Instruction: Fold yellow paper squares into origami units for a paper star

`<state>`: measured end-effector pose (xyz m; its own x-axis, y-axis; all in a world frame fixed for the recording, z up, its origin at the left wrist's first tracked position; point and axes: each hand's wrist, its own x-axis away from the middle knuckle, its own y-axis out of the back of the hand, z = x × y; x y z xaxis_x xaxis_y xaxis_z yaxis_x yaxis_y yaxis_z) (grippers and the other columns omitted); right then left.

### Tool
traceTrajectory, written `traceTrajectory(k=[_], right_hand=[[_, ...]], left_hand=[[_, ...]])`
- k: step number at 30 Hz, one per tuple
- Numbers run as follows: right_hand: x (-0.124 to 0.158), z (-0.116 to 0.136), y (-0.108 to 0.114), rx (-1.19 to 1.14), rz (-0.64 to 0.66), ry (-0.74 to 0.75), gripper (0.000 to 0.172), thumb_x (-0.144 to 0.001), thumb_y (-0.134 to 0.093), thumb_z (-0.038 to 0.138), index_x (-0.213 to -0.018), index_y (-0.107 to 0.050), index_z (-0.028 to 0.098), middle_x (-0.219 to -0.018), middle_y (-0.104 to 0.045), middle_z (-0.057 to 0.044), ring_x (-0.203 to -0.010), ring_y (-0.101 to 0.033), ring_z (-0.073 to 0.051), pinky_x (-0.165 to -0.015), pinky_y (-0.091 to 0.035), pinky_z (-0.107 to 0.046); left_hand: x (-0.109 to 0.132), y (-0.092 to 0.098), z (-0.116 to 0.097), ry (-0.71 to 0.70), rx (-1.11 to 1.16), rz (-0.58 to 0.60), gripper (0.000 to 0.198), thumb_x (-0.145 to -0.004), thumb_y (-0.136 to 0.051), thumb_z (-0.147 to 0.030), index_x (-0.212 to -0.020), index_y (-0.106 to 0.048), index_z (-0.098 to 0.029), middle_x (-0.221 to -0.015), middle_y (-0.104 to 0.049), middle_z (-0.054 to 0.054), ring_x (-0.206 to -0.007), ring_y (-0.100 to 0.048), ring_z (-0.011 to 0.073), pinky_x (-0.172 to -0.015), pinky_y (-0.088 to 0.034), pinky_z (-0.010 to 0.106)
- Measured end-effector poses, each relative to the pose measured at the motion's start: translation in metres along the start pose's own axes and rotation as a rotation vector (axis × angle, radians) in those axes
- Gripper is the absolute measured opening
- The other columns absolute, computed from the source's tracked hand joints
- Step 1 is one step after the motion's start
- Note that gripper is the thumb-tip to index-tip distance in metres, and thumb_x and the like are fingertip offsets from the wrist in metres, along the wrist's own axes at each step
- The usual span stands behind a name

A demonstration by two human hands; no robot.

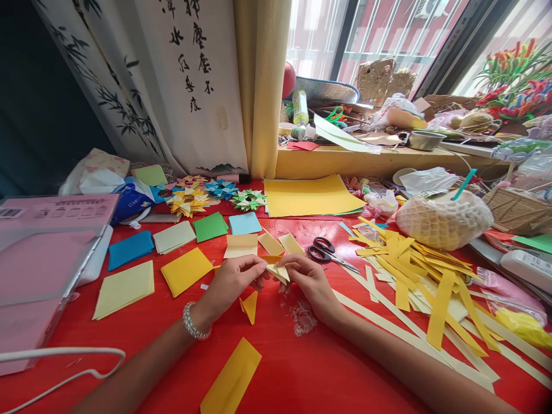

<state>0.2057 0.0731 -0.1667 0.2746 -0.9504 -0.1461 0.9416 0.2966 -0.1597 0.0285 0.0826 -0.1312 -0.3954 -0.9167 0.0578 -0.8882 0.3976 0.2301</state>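
Red tabletop [310,368], paper strips [440,310] heaped right of the scissors [333,257]; to their left, left hand [246,273] and right hand [311,282] pinch a folded cream paper [280,272] between close-set fingertips, its long axis slanting roughly as the scissors do, tip toward the right hand. Folding appears in hand; creasing calls for aligned edges.

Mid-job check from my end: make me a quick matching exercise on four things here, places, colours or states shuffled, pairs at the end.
1. folded cream piece
2. scissors
3. green stack
4. paper strips

A. black-handled
B. loosely heaped
C. held by left hand and right hand
D. between a cream stack and the light-blue stack

Pairs: 1-C, 2-A, 3-D, 4-B
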Motion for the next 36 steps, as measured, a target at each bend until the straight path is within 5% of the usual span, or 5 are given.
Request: traceTrajectory(k=[11,18,25,36], right_hand=[[0.0013,-0.0029,-0.0011,0.072,-0.011,0.05,0.014,-0.086,-0.05,0.029,-0.088,-0.059,0.018,-0.067,-0.057,0.0,-0.057,-0.054,-0.014,-0.058,-0.043,-0.024],[-0.0007,-0.0006,-0.0017,-0.04,-0.029,-0.123,0.042,-0.087,-0.051,0.045,-0.122,-0.045,0.022,-0.075,-0.058,-0.001,-0.062,-0.06,-0.016,-0.061,-0.049,-0.027],[-0.0011,0.0012,-0.0045,0.065,0.052,-0.112,0.029,-0.082,-0.059,0.043,-0.084,-0.056,0.014,-0.076,-0.058,-0.002,-0.069,-0.06,-0.018,-0.063,-0.047,-0.025],[-0.001,-0.0008,-0.0042,0.012,0.105,-0.14,0.029,-0.084,-0.057,0.042,-0.08,-0.054,0.014,-0.078,-0.06,-0.004,-0.064,-0.061,-0.016,-0.059,-0.049,-0.025]], left_hand=[[0.0004,0.0003,0.0016,0.011,-0.103,-0.003,0.029,-0.084,-0.047,-0.039,-0.081,-0.062,-0.015,-0.073,-0.062,0.003,-0.067,-0.058,0.0153,-0.063,-0.045,0.024],[0.0035,-0.0027,0.0007,-0.14,-0.381,-0.164,0.025,-0.087,-0.043,-0.035,-0.087,-0.062,-0.019,-0.069,-0.062,0.0,-0.064,-0.057,0.0146,-0.064,-0.041,0.023],[0.0046,-0.0048,0.004,-0.286,-0.554,-0.19,0.022,-0.09,-0.039,-0.029,-0.087,-0.059,-0.019,-0.078,-0.063,0.0,-0.068,-0.056,0.0127,-0.066,-0.04,0.021],[0.0045,-0.0049,0.0015,-0.211,-0.515,-0.175,0.02,-0.089,-0.042,-0.029,-0.083,-0.058,-0.018,-0.073,-0.06,-0.002,-0.066,-0.054,0.012,-0.064,-0.038,0.022]])
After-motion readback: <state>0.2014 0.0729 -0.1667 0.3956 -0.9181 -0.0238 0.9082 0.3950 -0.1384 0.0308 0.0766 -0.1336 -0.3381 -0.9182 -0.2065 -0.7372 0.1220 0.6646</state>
